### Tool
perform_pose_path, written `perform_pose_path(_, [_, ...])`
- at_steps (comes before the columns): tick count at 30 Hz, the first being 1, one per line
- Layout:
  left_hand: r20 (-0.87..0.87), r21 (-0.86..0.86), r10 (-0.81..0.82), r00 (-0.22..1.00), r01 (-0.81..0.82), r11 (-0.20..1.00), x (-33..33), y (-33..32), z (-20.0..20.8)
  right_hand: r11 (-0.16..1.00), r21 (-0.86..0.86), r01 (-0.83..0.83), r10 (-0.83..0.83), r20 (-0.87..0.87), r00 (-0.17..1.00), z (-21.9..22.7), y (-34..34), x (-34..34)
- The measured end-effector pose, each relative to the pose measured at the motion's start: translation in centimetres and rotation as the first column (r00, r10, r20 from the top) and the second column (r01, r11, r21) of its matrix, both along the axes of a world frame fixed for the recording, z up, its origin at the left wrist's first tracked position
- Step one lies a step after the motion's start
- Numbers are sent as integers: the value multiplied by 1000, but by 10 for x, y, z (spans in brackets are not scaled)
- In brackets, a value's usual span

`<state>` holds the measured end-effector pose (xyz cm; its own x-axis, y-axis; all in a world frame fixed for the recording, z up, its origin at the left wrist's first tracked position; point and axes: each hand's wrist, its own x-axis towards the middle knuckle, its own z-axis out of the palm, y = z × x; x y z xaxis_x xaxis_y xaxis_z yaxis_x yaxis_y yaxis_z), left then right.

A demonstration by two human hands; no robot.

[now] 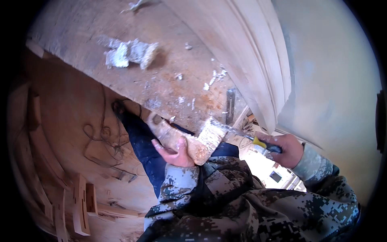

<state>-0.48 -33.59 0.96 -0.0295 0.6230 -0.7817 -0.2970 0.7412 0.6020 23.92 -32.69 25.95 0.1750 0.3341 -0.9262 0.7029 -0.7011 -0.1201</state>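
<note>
My left hand [179,153] is closed around a wide brush [171,133] with a flat wooden handle that has a hole at its end. The brush's broad end is thick with whitish, crusted material. In my right hand [288,150] is a narrow-bladed hand tool [260,142] with a yellow and black handle. Its whitish blade points left and meets the far right edge of the crusted end; how deep it goes in is hard to see. Both hands are in front of my body, just off the near edge of the workbench [161,90].
On the bench lie a ragged white clump [131,53], scattered white crumbs [215,76] and a dark metal bar [230,105]. Long curved wooden mouldings [258,52] stand along the right. Cables [105,131] trail over the floor, and cut wooden pieces [80,205] lie at lower left.
</note>
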Motion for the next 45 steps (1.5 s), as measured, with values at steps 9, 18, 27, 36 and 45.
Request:
perform_pose_path(9, [-92,731,-320,943,282,621,3,56,-21,753,529,391,-384,-130,914,-47,-113,-31])
perform_pose_path(18, [-503,780,-323,802,582,229,-13,70,-19,641,667,380,-455,-69,888,-92,-166,-46])
perform_pose_path(27, [-742,665,-247,623,639,-387,-12,90,-21,594,627,503,-452,-258,854,-93,-180,-44])
perform_pose_path(36, [-749,659,-469,468,452,-602,9,173,-3,947,321,31,-60,82,995,-54,-100,-16])
perform_pose_path(45, [-98,629,-935,342,749,208,56,173,20,639,410,-651,549,348,759,-30,-48,40])
